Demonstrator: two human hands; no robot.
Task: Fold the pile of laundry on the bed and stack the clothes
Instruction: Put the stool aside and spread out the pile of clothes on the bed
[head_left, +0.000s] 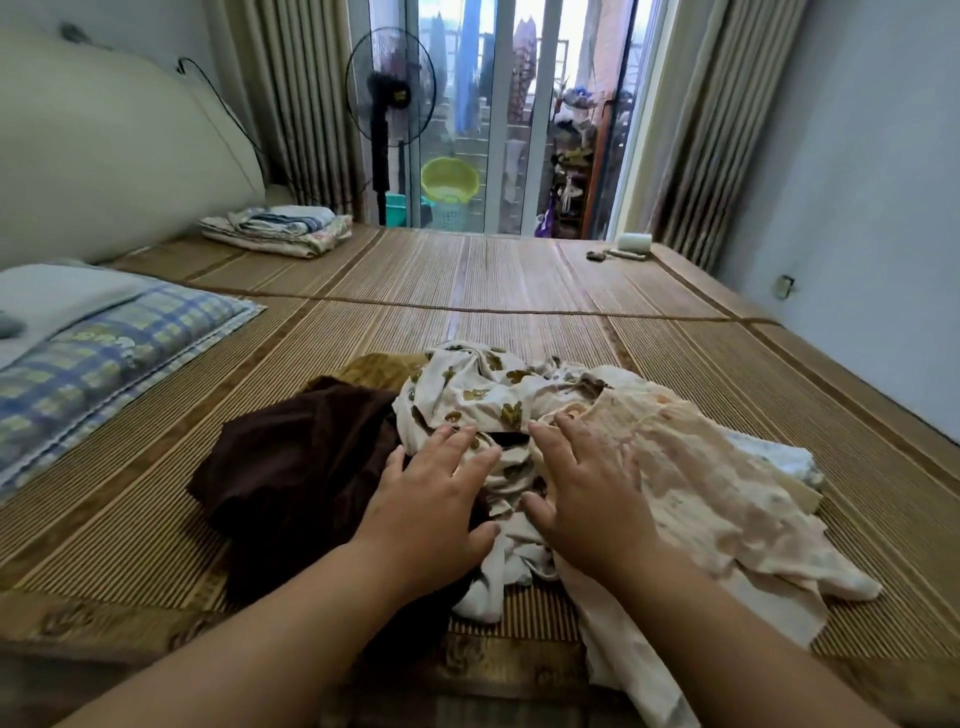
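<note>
Your left hand (431, 499) and your right hand (587, 493) are bare, with only skin showing from wrist to fingertip. Both are broad across the back, with short, full fingers (449, 447) that end in rounded tips. The knuckles show as soft creases, not sharp ridges. The nails are slightly blurred but look short, trimmed close to the fingertip. Your left forearm (249, 639) and right forearm (727, 639) are bare too — smooth and rounded, looking thicker toward the bottom edge of the view, where they run out of the picture. Whether a sleeve begins higher up cannot be told.
</note>
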